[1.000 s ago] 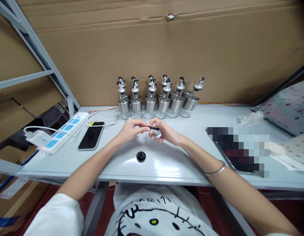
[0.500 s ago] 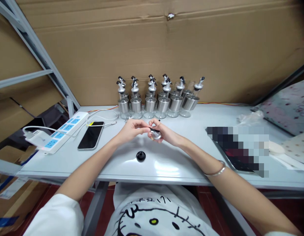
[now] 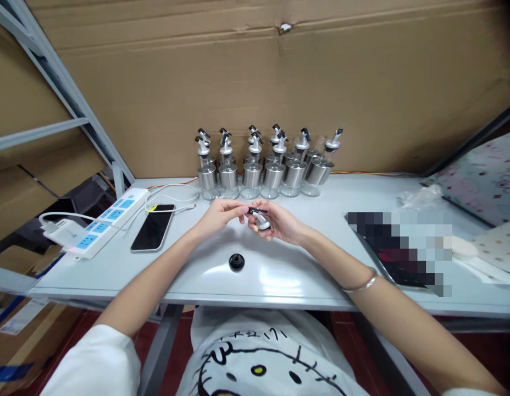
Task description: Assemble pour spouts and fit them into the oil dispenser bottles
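Observation:
Above the middle of the table, both hands meet at a silver pour spout [image 3: 261, 221] with a black flip lid. My right hand [image 3: 277, 223] is closed around the spout from the right. The fingertips of my left hand [image 3: 224, 214] pinch the black lid at its left end. Nearer the front edge, a round black stopper [image 3: 237, 262] lies on the tabletop. Behind the hands stand two rows of glass bottles with steel sleeves [image 3: 252, 176], most of them topped with similar silver spouts.
On the left lie a white power strip [image 3: 110, 223], a phone [image 3: 153, 228] and a white cable [image 3: 176, 186]. To the right are a partly blurred dark flat object [image 3: 387, 253] and a crumpled plastic bag [image 3: 422, 196]. Cardboard [image 3: 238, 71] walls the back.
The spout has tipped in my fingers, so its neck and black lid now show more plainly. My left fingertips have shifted slightly on the lid. The stopper has stayed put.

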A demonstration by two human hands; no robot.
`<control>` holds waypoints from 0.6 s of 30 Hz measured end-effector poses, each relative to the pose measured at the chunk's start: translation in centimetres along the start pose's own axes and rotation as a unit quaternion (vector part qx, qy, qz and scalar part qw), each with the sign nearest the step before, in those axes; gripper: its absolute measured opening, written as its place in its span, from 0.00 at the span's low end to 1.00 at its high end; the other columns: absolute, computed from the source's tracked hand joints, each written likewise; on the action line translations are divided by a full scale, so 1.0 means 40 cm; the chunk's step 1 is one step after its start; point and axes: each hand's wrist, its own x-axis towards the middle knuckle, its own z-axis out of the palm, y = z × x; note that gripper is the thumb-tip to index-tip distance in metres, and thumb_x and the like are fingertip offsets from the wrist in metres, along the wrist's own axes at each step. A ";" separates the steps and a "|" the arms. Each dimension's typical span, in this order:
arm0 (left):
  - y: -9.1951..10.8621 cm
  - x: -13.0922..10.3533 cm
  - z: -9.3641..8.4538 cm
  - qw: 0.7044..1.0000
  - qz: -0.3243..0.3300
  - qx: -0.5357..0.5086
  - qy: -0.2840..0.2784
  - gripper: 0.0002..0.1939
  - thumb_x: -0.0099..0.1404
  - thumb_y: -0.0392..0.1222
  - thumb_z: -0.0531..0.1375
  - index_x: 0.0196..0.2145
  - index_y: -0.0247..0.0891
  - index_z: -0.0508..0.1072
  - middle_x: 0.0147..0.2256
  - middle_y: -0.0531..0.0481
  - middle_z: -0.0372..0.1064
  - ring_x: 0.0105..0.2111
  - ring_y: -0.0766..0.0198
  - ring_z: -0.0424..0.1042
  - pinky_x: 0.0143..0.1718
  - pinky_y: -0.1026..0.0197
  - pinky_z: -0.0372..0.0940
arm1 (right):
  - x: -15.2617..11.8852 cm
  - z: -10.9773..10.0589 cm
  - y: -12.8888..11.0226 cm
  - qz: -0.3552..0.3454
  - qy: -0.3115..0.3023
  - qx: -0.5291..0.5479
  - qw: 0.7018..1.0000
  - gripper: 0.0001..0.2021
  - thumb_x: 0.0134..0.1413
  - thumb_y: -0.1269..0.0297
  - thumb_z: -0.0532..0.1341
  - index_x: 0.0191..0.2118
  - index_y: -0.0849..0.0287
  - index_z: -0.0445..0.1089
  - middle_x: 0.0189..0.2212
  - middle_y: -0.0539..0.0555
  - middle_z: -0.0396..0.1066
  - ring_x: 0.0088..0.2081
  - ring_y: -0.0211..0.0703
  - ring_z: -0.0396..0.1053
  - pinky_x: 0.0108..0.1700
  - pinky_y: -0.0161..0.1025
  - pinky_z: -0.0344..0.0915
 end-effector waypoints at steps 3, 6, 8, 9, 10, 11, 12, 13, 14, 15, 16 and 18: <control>-0.001 0.000 -0.001 0.999 -0.016 -0.029 -0.020 0.19 0.55 0.51 0.65 0.37 0.32 0.78 0.28 0.46 0.75 0.24 0.69 0.67 0.33 0.63 0.63 | 0.001 0.001 -0.001 0.019 0.001 -0.006 1.000 0.10 0.50 0.56 0.52 0.28 0.59 0.59 0.21 0.48 0.59 0.17 0.30 0.45 0.18 0.30 0.39; 0.000 0.000 -0.001 0.999 -0.018 -0.036 -0.026 0.17 0.54 0.49 0.66 0.37 0.32 0.78 0.29 0.46 0.75 0.23 0.69 0.67 0.32 0.63 0.64 | -0.003 0.007 -0.006 0.045 0.000 -0.015 0.999 0.12 0.50 0.55 0.50 0.28 0.60 0.60 0.21 0.48 0.58 0.16 0.29 0.44 0.18 0.30 0.39; 0.000 0.000 -0.001 0.999 -0.008 -0.037 -0.024 0.16 0.54 0.48 0.66 0.35 0.32 0.78 0.28 0.47 0.75 0.23 0.70 0.67 0.31 0.63 0.64 | -0.007 0.011 -0.010 0.048 -0.006 -0.019 0.999 0.13 0.51 0.56 0.50 0.30 0.61 0.62 0.21 0.47 0.58 0.16 0.28 0.44 0.18 0.30 0.39; 0.000 0.001 -0.001 0.999 -0.001 -0.035 -0.021 0.16 0.54 0.47 0.66 0.35 0.32 0.78 0.27 0.47 0.74 0.23 0.70 0.67 0.31 0.63 0.63 | -0.008 0.013 -0.011 0.049 -0.006 -0.020 0.999 0.13 0.50 0.56 0.49 0.31 0.61 0.63 0.21 0.47 0.57 0.16 0.28 0.44 0.18 0.30 0.40; 0.000 0.001 0.000 0.999 0.005 -0.030 -0.017 0.15 0.54 0.47 0.66 0.34 0.32 0.78 0.27 0.48 0.74 0.23 0.70 0.67 0.31 0.63 0.63 | -0.010 0.013 -0.012 0.052 -0.004 -0.020 0.998 0.13 0.50 0.56 0.49 0.31 0.61 0.63 0.22 0.47 0.58 0.16 0.28 0.44 0.18 0.30 0.40; 0.001 0.000 0.000 1.000 0.011 -0.022 -0.011 0.14 0.54 0.46 0.66 0.34 0.32 0.78 0.26 0.48 0.74 0.24 0.69 0.67 0.32 0.63 0.63 | -0.010 0.013 -0.012 0.055 0.001 -0.019 0.998 0.13 0.50 0.56 0.49 0.31 0.61 0.62 0.22 0.47 0.58 0.16 0.28 0.44 0.18 0.30 0.40; 0.001 0.000 0.000 1.000 0.016 -0.009 -0.005 0.13 0.54 0.45 0.66 0.34 0.32 0.78 0.27 0.48 0.74 0.25 0.69 0.67 0.33 0.63 0.63 | -0.010 0.013 -0.012 0.057 0.006 -0.018 0.998 0.12 0.50 0.56 0.49 0.30 0.60 0.61 0.22 0.47 0.58 0.16 0.28 0.44 0.17 0.30 0.40; 0.002 -0.001 0.001 1.000 0.021 0.007 0.003 0.12 0.54 0.43 0.65 0.34 0.32 0.78 0.27 0.48 0.74 0.26 0.68 0.68 0.34 0.63 0.63 | -0.010 0.012 -0.012 0.058 0.011 -0.017 0.998 0.11 0.49 0.56 0.49 0.30 0.59 0.59 0.22 0.47 0.59 0.16 0.28 0.44 0.17 0.30 0.40; 0.003 -0.002 0.001 0.999 0.025 0.025 0.010 0.11 0.54 0.42 0.65 0.33 0.32 0.78 0.28 0.48 0.74 0.27 0.68 0.68 0.34 0.63 0.63 | -0.009 0.011 -0.011 0.058 0.014 -0.017 0.998 0.10 0.49 0.56 0.50 0.29 0.59 0.58 0.22 0.47 0.59 0.16 0.28 0.44 0.17 0.30 0.40; 0.005 -0.003 0.001 0.998 0.028 0.046 0.017 0.11 0.55 0.42 0.64 0.34 0.32 0.78 0.29 0.48 0.74 0.28 0.67 0.68 0.35 0.63 0.63 | -0.008 0.010 -0.009 0.056 0.015 -0.017 0.998 0.10 0.49 0.57 0.50 0.29 0.58 0.57 0.22 0.47 0.59 0.16 0.28 0.44 0.18 0.30 0.40; 0.007 -0.005 0.002 0.997 0.030 0.068 0.023 0.10 0.55 0.41 0.64 0.34 0.33 0.78 0.29 0.48 0.74 0.28 0.67 0.69 0.35 0.63 0.63 | -0.006 0.008 -0.007 0.054 0.017 -0.019 0.998 0.10 0.50 0.56 0.50 0.29 0.58 0.57 0.22 0.47 0.60 0.16 0.29 0.44 0.18 0.30 0.40; 0.011 -0.008 0.003 0.993 0.030 0.110 0.031 0.10 0.56 0.41 0.63 0.34 0.33 0.78 0.29 0.49 0.74 0.28 0.67 0.69 0.34 0.63 0.62 | -0.004 0.007 -0.002 0.050 0.020 -0.026 0.998 0.11 0.51 0.55 0.49 0.29 0.58 0.57 0.22 0.47 0.60 0.16 0.29 0.45 0.18 0.30 0.41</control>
